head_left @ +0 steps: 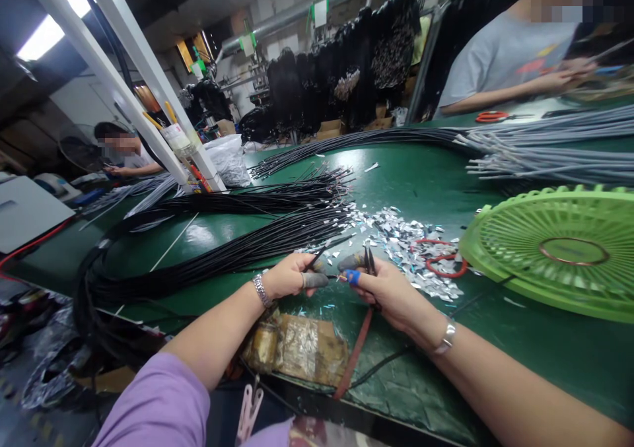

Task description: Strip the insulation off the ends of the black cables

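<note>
My left hand (292, 276), a grey cover on its thumb, is closed on a thin black cable (324, 277) that points right. Facing it across a small gap, my right hand (389, 292) has a grey finger cover and blue tape on a digit. It grips a dark two-pointed tool (369, 261) resembling tweezers, points upward; its lower part is hidden. Fine wire ends show near the blue tape. Just behind my hands lies a long bundle of black cables (238, 245), and silvery foil scraps (396, 232) are strewn over the green table (396, 176).
A green fan grille (515, 236) stands at the right, beside red scissor handles (448, 262). Grey cables (555, 150) lie at the back right. Near the front edge is a taped cardboard piece (312, 348). Co-workers (500, 57) sit across and at far left.
</note>
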Tool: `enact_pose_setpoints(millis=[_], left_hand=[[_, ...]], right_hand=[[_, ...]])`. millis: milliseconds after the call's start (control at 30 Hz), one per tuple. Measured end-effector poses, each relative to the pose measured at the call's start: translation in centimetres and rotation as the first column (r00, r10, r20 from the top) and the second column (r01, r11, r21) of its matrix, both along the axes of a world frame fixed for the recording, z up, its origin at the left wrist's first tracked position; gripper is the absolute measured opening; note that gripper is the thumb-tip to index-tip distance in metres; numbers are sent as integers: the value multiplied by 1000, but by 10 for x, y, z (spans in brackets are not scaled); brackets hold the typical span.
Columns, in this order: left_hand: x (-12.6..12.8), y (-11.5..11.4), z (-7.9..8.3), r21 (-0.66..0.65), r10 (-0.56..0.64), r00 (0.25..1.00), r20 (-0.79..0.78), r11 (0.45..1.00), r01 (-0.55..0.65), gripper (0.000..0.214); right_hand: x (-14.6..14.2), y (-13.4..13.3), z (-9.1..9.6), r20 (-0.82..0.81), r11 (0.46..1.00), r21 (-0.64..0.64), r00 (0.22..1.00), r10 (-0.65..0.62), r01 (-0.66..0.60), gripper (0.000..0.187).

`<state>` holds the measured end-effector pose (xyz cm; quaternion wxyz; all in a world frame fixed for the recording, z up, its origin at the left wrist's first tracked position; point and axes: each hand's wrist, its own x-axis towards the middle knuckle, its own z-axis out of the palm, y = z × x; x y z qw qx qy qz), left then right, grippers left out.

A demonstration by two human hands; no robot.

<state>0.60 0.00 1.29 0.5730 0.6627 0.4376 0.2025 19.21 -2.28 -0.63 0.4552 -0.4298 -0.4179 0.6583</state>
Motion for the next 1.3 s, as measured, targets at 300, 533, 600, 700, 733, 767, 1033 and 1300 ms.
enact_pose_setpoints(millis=[300,533,600,700,733,767,1033,1300], left_hand=[[-1,0,1,8,-29,1000,7,1000,29,40],[-2,1,-1,-15,-66,997,32,998,66,43],[-1,1,-2,-34,-72,997,29,997,73,47],[2,0,-4,-74,-72,997,41,994,75,51],[3,0,-4,-86,-70,996,47,994,74,51],[3,0,-4,-95,-63,997,54,993,68,52],[3,1,-4,-28,32,999,40,999,-31,44],[6,-1,-4,107,31,999,-26,994,-28,36]], right_hand=[[3,1,3,-42,996,-47,996,76,-78,31],[-1,0,-2,-110,989,-92,988,108,-118,37],[-4,-1,-4,-127,991,-88,988,89,-100,38],[-9,-3,-6,-112,996,-56,992,57,-64,39],[-10,-3,-6,-93,997,-40,994,55,-59,39],[-11,-4,-6,-69,998,-21,996,51,-53,38],[-3,1,-5,182,963,271,981,-63,12,35],[-3,0,-13,415,872,489,874,-254,22,31]])
